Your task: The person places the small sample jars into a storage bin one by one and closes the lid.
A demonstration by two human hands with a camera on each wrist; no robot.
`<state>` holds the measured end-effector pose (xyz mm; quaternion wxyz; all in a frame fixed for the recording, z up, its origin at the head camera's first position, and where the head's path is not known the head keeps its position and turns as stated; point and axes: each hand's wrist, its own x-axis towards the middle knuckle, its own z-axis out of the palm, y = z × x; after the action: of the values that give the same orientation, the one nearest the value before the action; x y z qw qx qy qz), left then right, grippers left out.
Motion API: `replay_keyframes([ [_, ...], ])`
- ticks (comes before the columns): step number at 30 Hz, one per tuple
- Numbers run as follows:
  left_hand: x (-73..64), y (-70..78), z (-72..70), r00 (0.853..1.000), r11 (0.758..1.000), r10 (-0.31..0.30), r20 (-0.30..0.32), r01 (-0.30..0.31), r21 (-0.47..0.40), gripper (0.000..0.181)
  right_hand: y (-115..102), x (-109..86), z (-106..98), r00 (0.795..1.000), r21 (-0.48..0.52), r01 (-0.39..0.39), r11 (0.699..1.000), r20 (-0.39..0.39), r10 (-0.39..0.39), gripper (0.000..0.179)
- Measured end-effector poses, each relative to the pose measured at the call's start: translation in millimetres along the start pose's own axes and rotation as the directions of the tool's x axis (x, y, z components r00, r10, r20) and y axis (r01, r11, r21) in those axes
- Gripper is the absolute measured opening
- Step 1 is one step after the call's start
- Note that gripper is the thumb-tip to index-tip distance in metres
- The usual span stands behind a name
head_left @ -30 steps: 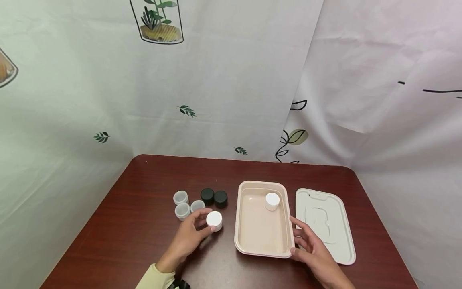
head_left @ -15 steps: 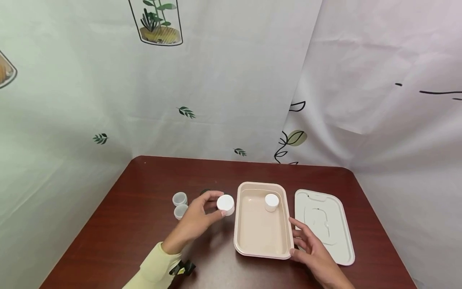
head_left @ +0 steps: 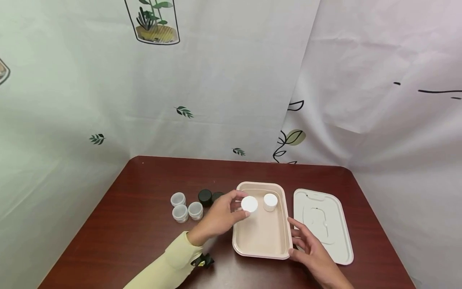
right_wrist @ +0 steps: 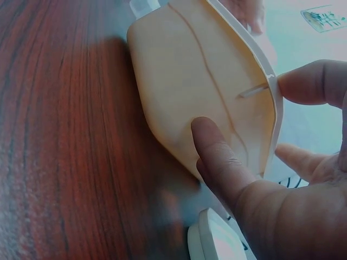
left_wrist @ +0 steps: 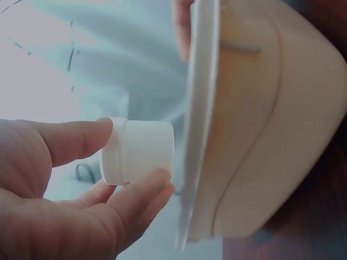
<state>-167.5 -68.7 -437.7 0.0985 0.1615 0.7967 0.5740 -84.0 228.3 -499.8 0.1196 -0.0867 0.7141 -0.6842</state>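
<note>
Left hand (head_left: 221, 214) pinching white-lidded jar (head_left: 249, 204) over left part of beige tray (head_left: 261, 239), lid facing up, jar's axis standing near vertical; tray's long axis running near to far; right hand (head_left: 313, 253), fingers spread, touching tray's right side.

The right hand (right_wrist: 282, 208) touches a beige container (right_wrist: 173, 81), one fingertip meeting the rim and another resting against the outer wall. Beyond the rim, well past the fingertips, part of the left hand (right_wrist: 251, 12) appears. A partly visible white lid (right_wrist: 219, 238) lies near the lower finger, while the wood-grained table (right_wrist: 70, 151) extends beyond the container from the palm.
</note>
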Motion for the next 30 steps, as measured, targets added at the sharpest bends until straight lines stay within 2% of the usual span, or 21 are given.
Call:
replay_keyframes([
  [3,8.3,-1.0,12.5,0.999,1.000,0.005,0.041,-0.006,0.014,0.044,0,0.3,-1,1.000,0.006,-0.009,1.000,0.009,0.009,0.082],
  [7,18.5,-3.4,28.0,0.997,0.996,0.002,0.079,-0.009,0.087,0.042,0,0.7,-1,1.000,0.013,-0.010,1.000,0.030,0.010,0.082],
  [16,35.1,-1.4,53.8,0.988,0.961,-0.002,0.157,-0.041,0.272,0.041,-1,1.6,-2,1.000,0.004,-0.020,1.000,0.022,0.020,0.081],
  [24,41.8,-4.9,67.9,0.989,0.935,0.012,0.149,-0.064,0.350,0.036,-2,1.4,-4,0.999,0.010,-0.009,1.000,0.037,0.008,0.081],
  [30,44.6,-9.3,76.0,0.994,0.923,0.003,0.110,-0.045,0.382,0.039,-1,1.3,-4,0.999,0.016,-0.003,1.000,0.042,0.002,0.081],
])
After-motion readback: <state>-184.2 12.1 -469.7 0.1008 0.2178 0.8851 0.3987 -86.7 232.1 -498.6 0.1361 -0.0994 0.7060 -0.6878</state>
